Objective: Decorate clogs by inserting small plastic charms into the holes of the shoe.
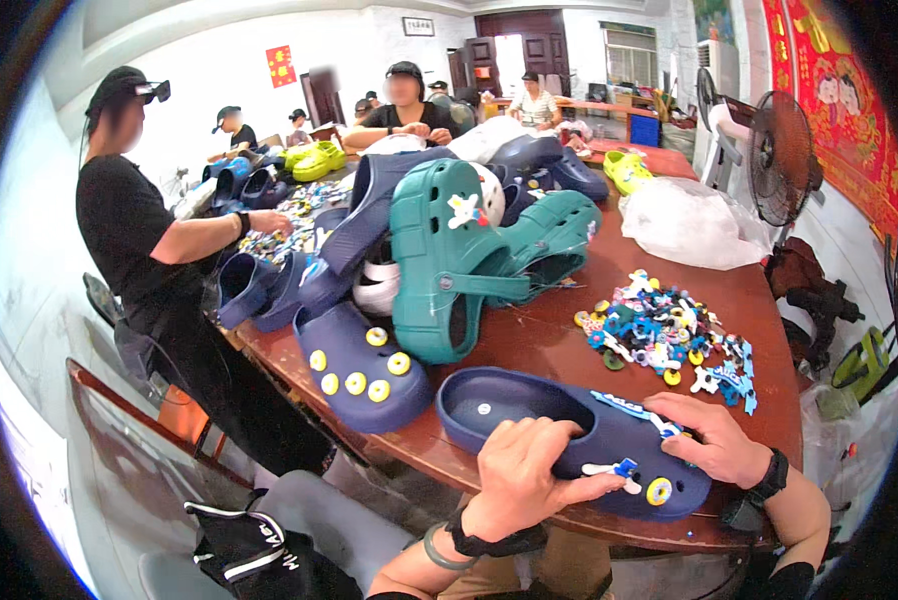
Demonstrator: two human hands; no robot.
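A navy clog lies on its sole at the table's near edge, toe to the right. My left hand grips its near side, fingers curled into the opening. The left thumb rests by a small blue-and-white charm on the upper; a yellow ring-shaped charm sits beside it. My right hand bends over the far side of the toe, fingers closed on a blue-and-white charm. A flat light-blue charm lies along the upper next to those fingers. The undersides of both palms are hidden.
A pile of loose charms lies beyond the clog. Left of it stand a navy clog with yellow charms and stacked green clogs. A white plastic bag and a fan are at right. A person stands at left.
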